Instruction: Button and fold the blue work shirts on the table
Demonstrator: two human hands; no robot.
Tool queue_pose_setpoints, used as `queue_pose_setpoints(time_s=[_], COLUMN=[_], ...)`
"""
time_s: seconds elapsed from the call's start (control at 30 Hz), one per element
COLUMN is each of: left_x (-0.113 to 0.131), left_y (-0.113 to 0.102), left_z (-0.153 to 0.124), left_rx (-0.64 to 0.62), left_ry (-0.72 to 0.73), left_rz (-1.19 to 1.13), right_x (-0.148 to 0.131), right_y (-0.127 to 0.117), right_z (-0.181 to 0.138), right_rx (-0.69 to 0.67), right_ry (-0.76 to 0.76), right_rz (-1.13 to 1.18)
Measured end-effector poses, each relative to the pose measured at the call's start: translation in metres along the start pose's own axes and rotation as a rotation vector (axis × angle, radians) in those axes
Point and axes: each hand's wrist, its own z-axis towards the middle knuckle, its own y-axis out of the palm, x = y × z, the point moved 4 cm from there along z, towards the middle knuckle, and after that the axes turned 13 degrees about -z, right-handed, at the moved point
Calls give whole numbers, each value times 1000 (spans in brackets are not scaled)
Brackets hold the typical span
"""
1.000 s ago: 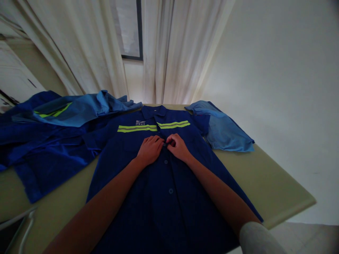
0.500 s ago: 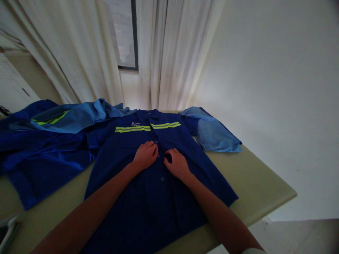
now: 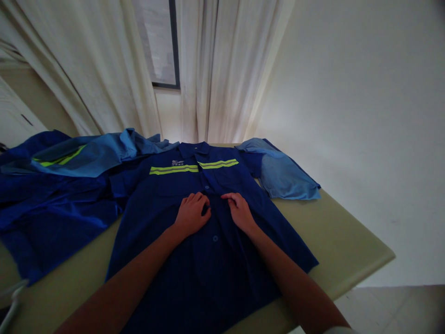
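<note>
A dark blue short-sleeved work shirt [image 3: 222,273] lies front up on the table, collar at the far end. Yellow-green reflective bands cross its chest, and buttons run down the front placket. My left hand [image 3: 193,214] is at the left of the placket, fingers curled on the cloth with the thumb close to them. Just to the right, my right hand [image 3: 240,212] rests over the other side of the front. Its forefinger is stretched out toward the left and its thumb is apart; I see nothing in it. The fingertips of the left hand are partly hidden.
Blue garments with light blue parts [image 3: 100,153] are heaped at the left. A light blue piece of cloth [image 3: 287,176] lies by the shirt's right sleeve. The pale table [image 3: 342,241] ends at the right. Curtains [image 3: 229,69] and a white wall [image 3: 347,116] stand behind.
My right hand has shifted slightly right, away from my left, and its forefinger has straightened. My left hand has moved down a little. The view has shifted slightly.
</note>
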Motion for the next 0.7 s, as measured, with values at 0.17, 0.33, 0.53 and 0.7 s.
queue_pose_setpoints(time_s=[0.17,0.33,0.53,0.7], left_x=[0,-1,-2,2], left_y=[1,1,1,3], left_z=[-2,-2,0,1], left_rx=[-3,-1,-5,-11], left_ry=[25,31,4,-47], left_rz=[33,33,26,-64], right_x=[-23,-33,-21,-6], right_y=[3,3,2,4], right_z=[-14,-17,-4,4], right_rx=[-87,-164,-101,-198], right_ry=[-66,-74,-98,25], right_rz=[-321,-525,-337,64])
